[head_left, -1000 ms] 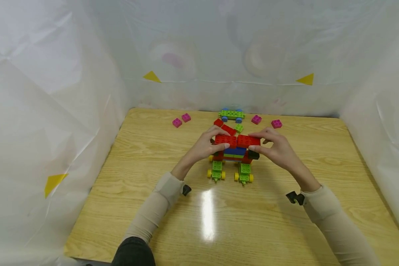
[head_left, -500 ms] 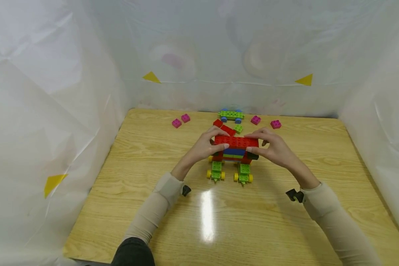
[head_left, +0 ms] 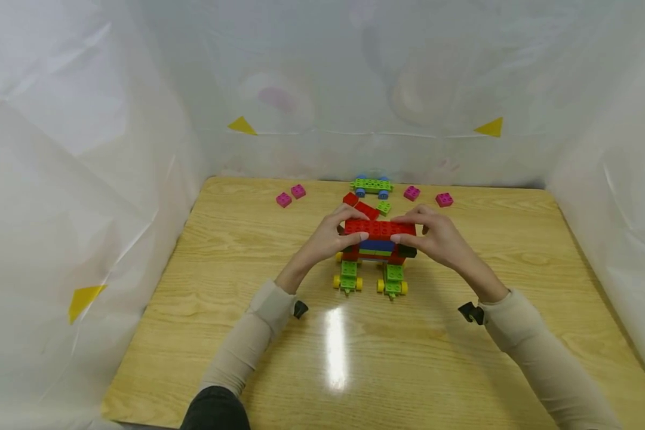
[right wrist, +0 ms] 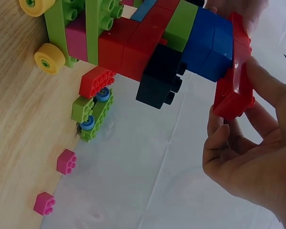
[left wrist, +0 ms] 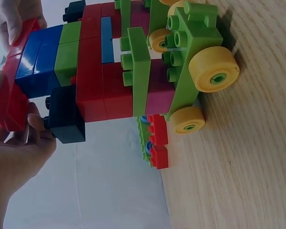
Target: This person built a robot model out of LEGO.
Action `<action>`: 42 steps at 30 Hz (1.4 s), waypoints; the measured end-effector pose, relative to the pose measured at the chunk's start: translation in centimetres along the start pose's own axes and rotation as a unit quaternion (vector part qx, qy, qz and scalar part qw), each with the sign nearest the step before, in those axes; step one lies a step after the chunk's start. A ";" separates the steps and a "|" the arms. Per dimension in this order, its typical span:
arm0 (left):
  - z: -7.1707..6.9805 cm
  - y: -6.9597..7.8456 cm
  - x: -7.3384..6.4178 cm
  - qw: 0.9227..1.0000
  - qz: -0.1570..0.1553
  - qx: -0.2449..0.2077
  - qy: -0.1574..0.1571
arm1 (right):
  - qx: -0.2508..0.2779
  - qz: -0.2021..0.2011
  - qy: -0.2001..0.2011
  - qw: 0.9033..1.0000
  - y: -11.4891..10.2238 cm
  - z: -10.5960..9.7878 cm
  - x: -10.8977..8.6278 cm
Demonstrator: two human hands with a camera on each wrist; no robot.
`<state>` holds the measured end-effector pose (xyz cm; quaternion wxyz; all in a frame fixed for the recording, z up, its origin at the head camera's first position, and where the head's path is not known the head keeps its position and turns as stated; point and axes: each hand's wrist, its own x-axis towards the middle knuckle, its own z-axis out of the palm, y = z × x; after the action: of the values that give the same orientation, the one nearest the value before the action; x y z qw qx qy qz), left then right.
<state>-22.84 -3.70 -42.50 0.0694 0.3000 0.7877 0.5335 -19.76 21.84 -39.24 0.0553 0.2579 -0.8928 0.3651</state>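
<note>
A toy built of stacked bricks stands on two green wheeled bases with yellow wheels. Two red bricks lie end to end across its top. My left hand pinches the left red brick between thumb and fingers. At the other end, my right hand grips the right red brick, thumb on the near side. Blue bricks sit directly under them, above a green layer and red ones. Black bricks jut out at the sides, lower than the red top.
Behind the toy lie loose red bricks, a small green brick and a green wheeled base with blue wheels. Pink bricks are scattered along the back of the wooden table. White sheeting rises behind it.
The right red brick has moved left against the left one, closing the gap between them, and my right hand has shifted left with it. My left hand has stayed on its brick.
</note>
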 end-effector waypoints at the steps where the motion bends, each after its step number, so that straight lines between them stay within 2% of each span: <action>1: 0.0 0.0 0.0 1.000 0.000 0.001 0.001 | -0.005 0.003 -0.003 1.000 -0.1 0.0 0.1; 10: -0.1 0.1 -0.1 1.000 0.003 0.015 0.000 | -0.014 0.048 -0.049 0.998 -0.8 -0.7 0.7; 13: 0.0 0.0 0.0 1.000 0.006 0.017 -0.001 | -0.016 0.049 -0.053 0.997 -0.9 -0.8 0.8; 24: 0.1 0.0 -0.1 1.000 0.013 0.019 -0.001 | -0.039 0.015 -0.053 0.998 -1.4 -0.9 0.7; 29: -0.1 0.1 -0.2 1.000 0.004 0.015 -0.003 | -0.049 0.021 -0.050 0.997 -1.4 -0.6 0.6; 42: 0.0 0.2 -0.5 1.000 0.007 0.009 -0.005 | -0.007 0.045 -0.009 0.999 -1.1 0.6 -0.3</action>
<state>-22.36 -3.94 -42.46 0.0666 0.3086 0.7903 0.5251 -18.91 20.86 -39.07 0.0325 0.2206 -0.9064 0.3588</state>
